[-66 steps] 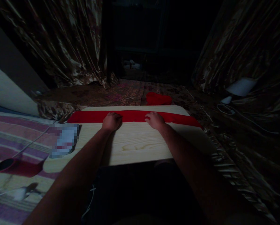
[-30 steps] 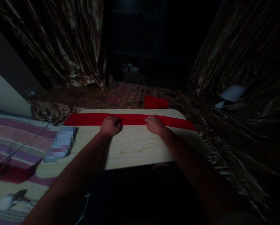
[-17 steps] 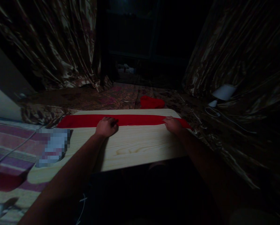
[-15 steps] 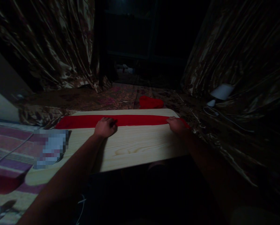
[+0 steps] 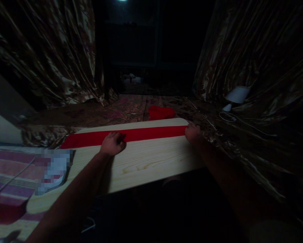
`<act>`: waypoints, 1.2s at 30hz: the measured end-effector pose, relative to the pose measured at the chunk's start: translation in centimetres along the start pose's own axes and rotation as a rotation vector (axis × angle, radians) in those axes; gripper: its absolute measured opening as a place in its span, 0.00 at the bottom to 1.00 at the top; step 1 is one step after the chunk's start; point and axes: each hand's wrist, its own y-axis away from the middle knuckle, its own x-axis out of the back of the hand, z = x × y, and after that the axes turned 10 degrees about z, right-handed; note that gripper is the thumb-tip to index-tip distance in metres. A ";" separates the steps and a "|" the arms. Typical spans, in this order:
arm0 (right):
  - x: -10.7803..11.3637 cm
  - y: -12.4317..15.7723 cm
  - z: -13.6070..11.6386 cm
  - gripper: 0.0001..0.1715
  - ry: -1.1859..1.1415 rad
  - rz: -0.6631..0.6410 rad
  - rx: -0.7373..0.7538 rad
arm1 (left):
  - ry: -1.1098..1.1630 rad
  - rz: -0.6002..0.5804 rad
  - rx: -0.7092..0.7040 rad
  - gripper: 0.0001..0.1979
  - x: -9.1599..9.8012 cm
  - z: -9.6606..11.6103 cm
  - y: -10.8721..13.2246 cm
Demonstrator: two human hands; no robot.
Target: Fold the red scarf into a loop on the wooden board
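Observation:
A long red cloth strip (image 5: 151, 134) lies folded across the far part of a pale wooden board (image 5: 146, 162). My left hand (image 5: 112, 143) rests on the strip near its middle, fingers curled down onto it. My right hand (image 5: 192, 133) is at the strip's right end by the board's right edge, fingers closed on that end. A second bundled red cloth (image 5: 160, 112) lies beyond the board on the patterned floor covering.
A pixelated white object (image 5: 53, 170) sits at the board's left end. A striped mat (image 5: 6, 168) with a white cable lies to the left. Shiny patterned curtains hang on both sides. A white lamp-like object (image 5: 236, 95) and cable sit at the right.
My right hand slid from the strip's middle to its right end at the board's edge. The strip's right end no longer hangs past the board. My left hand stayed put.

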 end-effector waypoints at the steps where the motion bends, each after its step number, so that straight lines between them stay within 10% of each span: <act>1: 0.1 -0.1 -1.6 0.23 -0.022 0.042 0.030 | -0.005 0.016 -0.006 0.20 0.0 0.1 0.0; 6: -0.4 0.4 -10.6 0.27 -0.334 0.182 0.303 | -0.002 0.041 -0.068 0.30 0.1 0.7 0.2; 10: -1.9 1.4 -14.7 0.37 -0.475 0.063 0.394 | -0.026 -0.177 -0.045 0.30 0.7 0.5 -0.9; 19: -3.2 1.5 -14.8 0.41 -0.434 -0.001 0.378 | -0.216 -0.598 -0.198 0.24 3.0 4.0 -6.9; 24: -3.2 1.5 -15.0 0.41 -0.385 0.024 0.380 | -0.256 -0.520 -0.036 0.20 1.2 7.1 -6.7; 36: -3.9 1.4 -15.1 0.40 -0.347 0.059 0.399 | -0.233 -0.373 0.124 0.27 0.3 6.7 -5.3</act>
